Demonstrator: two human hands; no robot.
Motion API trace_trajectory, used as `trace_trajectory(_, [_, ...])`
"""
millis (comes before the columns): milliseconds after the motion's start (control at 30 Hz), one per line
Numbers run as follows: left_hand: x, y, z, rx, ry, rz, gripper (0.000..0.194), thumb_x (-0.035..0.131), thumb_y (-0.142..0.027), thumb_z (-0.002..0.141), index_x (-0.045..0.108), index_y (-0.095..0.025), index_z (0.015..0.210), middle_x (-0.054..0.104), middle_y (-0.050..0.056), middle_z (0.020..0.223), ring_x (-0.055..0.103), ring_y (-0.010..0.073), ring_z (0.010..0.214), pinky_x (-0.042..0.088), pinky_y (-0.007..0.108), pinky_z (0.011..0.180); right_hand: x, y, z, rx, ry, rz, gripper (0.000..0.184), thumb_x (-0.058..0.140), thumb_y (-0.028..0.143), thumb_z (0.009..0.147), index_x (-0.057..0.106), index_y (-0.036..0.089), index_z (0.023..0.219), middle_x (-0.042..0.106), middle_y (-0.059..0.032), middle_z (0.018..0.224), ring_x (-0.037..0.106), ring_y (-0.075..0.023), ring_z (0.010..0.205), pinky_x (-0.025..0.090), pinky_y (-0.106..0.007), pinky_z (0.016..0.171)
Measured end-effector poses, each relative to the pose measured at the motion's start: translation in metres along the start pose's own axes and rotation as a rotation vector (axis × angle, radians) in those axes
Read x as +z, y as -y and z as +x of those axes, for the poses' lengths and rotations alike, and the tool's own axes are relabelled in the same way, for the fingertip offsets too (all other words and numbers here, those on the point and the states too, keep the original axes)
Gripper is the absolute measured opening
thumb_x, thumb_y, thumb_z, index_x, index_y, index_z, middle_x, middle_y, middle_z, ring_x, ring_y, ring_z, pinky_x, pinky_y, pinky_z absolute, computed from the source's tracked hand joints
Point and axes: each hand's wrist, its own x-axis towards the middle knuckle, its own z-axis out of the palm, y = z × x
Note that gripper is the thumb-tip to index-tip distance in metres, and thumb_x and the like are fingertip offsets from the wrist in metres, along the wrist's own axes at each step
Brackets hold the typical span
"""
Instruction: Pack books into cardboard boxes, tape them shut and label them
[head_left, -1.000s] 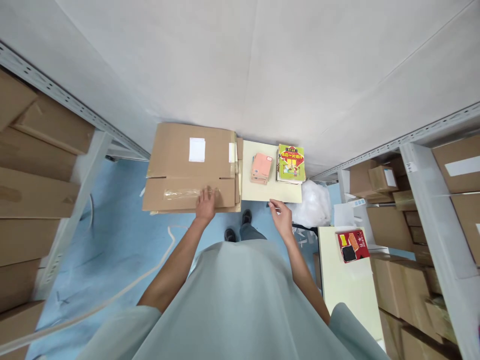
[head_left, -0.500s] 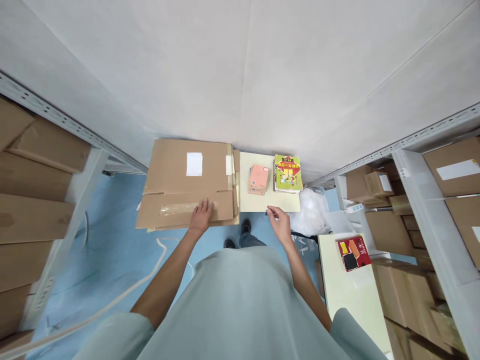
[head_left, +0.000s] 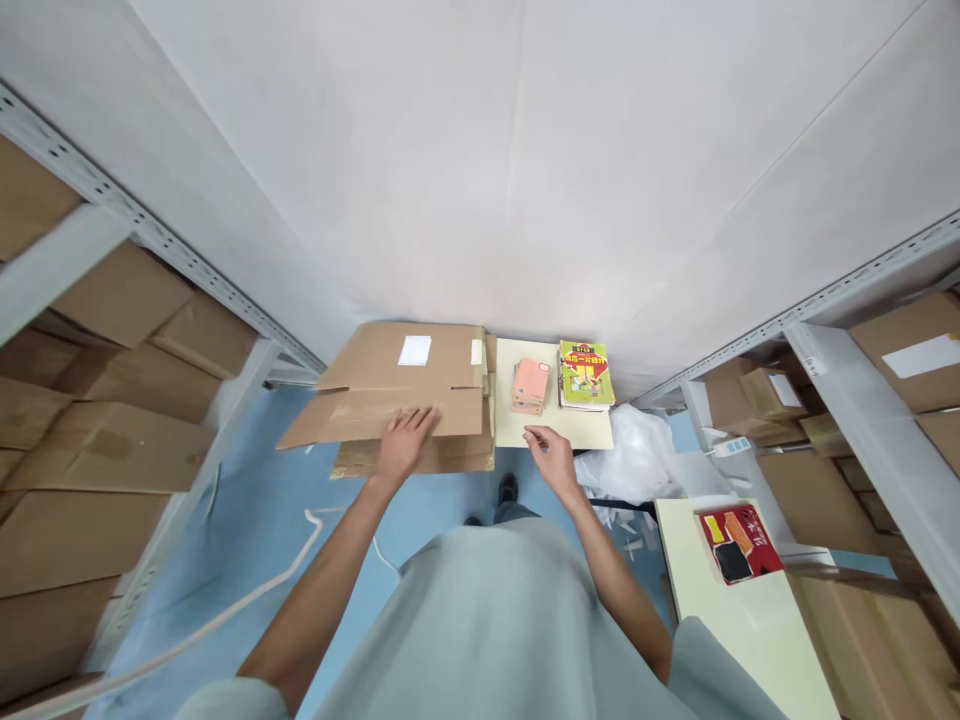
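My left hand [head_left: 405, 442] lies with fingers spread on the front flap of a flattened cardboard box [head_left: 375, 405]. This box rests slanted on other flattened cardboard [head_left: 450, 457], its left end sticking out past it. My right hand [head_left: 553, 458] is at the front edge of a pale table [head_left: 551, 431], its fingers loosely curled and apart, with nothing visible in them. Just beyond it are a small stack of pink books [head_left: 531, 382] and, to the right, a pile of books with a green and yellow cover [head_left: 586, 376].
White shelving with brown cartons [head_left: 105, 445] stands at left, and more cartons [head_left: 795, 495] fill shelves at right. A red book [head_left: 740, 543] lies on a side table [head_left: 739, 640]. Clear plastic [head_left: 634, 455] bulges between the tables. A pale hose [head_left: 247, 597] crosses the blue floor.
The top flattened box has tilted, its left front corner now projecting beyond the cardboard beneath. My left hand stays on its flap. The camera view has shifted; my right hand remains near the table edge.
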Motion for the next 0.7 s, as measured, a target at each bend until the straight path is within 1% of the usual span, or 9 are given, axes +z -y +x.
trace_trajectory(100, [-0.039, 0.004, 0.013, -0.064, -0.178, -0.048, 0.066, 0.053, -0.009, 0.086, 0.076, -0.023, 0.146, 0.077, 0.015, 0.145, 0.068, 0.0353, 0.140, 0.027, 0.059, 0.134, 0.003, 0.003, -0.003, -0.035, 0.012, 0.009, 0.035, 0.061, 0.048, 0.102, 0.086, 0.025, 0.112, 0.087, -0.0095, 0.114, 0.083, -0.0284, 0.099, 0.067, -0.042, 0.092])
trace_trajectory(200, [-0.087, 0.003, 0.026, -0.079, -0.392, -0.094, 0.056, 0.056, -0.013, 0.086, 0.082, -0.026, 0.134, 0.083, 0.013, 0.131, 0.073, 0.0340, 0.127, 0.030, 0.059, 0.131, 0.002, 0.005, -0.007, -0.057, 0.016, 0.028, 0.035, 0.062, 0.048, 0.102, 0.086, 0.026, 0.112, 0.087, -0.0088, 0.112, 0.082, -0.0273, 0.098, 0.067, -0.041, 0.091])
trace_trajectory(267, [-0.120, -0.003, 0.029, -0.092, -0.521, -0.138, 0.047, 0.057, -0.017, 0.089, 0.085, -0.025, 0.126, 0.085, 0.012, 0.119, 0.076, 0.0327, 0.117, 0.037, 0.057, 0.128, -0.001, 0.006, -0.008, -0.066, 0.011, 0.043, 0.035, 0.062, 0.049, 0.101, 0.086, 0.025, 0.111, 0.087, -0.0093, 0.110, 0.082, -0.0276, 0.097, 0.067, -0.041, 0.090])
trace_trajectory(367, [-0.164, -0.017, 0.023, -0.161, -0.651, -0.257, 0.032, 0.064, -0.034, 0.096, 0.085, -0.020, 0.117, 0.085, 0.013, 0.113, 0.077, 0.0324, 0.109, 0.052, 0.047, 0.112, -0.010, 0.008, -0.006, -0.070, -0.011, 0.070, 0.037, 0.063, 0.052, 0.101, 0.086, 0.024, 0.111, 0.087, -0.0103, 0.109, 0.083, -0.0286, 0.096, 0.067, -0.042, 0.090])
trace_trajectory(433, [-0.186, -0.027, 0.017, -0.280, -0.764, -0.369, 0.036, 0.072, -0.047, 0.094, 0.084, -0.017, 0.111, 0.085, 0.011, 0.107, 0.077, 0.0304, 0.101, 0.058, 0.042, 0.099, -0.020, 0.009, -0.002, -0.073, -0.032, 0.085, 0.040, 0.064, 0.054, 0.100, 0.087, 0.024, 0.112, 0.087, -0.0108, 0.108, 0.083, -0.0293, 0.096, 0.067, -0.043, 0.091])
trace_trajectory(500, [-0.203, -0.035, 0.011, -0.380, -0.877, -0.506, 0.043, 0.080, -0.052, 0.085, 0.082, -0.015, 0.108, 0.085, 0.010, 0.104, 0.076, 0.0277, 0.095, 0.061, 0.039, 0.093, -0.033, 0.010, 0.002, -0.079, -0.067, 0.099, 0.042, 0.064, 0.057, 0.100, 0.086, 0.023, 0.112, 0.087, -0.0116, 0.110, 0.082, -0.0302, 0.097, 0.066, -0.044, 0.092])
trace_trajectory(567, [-0.214, -0.042, 0.009, -0.414, -0.944, -0.648, 0.049, 0.087, -0.050, 0.075, 0.080, -0.012, 0.106, 0.085, 0.012, 0.109, 0.075, 0.0264, 0.096, 0.062, 0.039, 0.092, -0.050, 0.010, 0.006, -0.077, -0.125, 0.114, 0.045, 0.065, 0.061, 0.099, 0.086, 0.023, 0.111, 0.087, -0.0124, 0.110, 0.082, -0.0309, 0.098, 0.066, -0.045, 0.093])
trace_trajectory(633, [-0.218, -0.051, 0.011, -0.411, -0.956, -0.782, 0.056, 0.091, -0.049, 0.067, 0.079, -0.011, 0.107, 0.084, 0.014, 0.116, 0.075, 0.0261, 0.098, 0.063, 0.041, 0.093, -0.071, 0.009, 0.008, -0.064, -0.206, 0.125, 0.047, 0.067, 0.063, 0.097, 0.086, 0.022, 0.110, 0.087, -0.0134, 0.111, 0.082, -0.0312, 0.101, 0.066, -0.046, 0.094])
trace_trajectory(700, [-0.214, -0.064, 0.016, -0.392, -0.901, -0.911, 0.060, 0.095, -0.049, 0.063, 0.077, -0.012, 0.107, 0.083, 0.015, 0.120, 0.076, 0.0262, 0.100, 0.065, 0.042, 0.094, -0.097, 0.006, 0.007, -0.052, -0.302, 0.132, 0.050, 0.069, 0.064, 0.096, 0.085, 0.020, 0.112, 0.086, -0.0152, 0.115, 0.082, -0.0312, 0.104, 0.066, -0.045, 0.094])
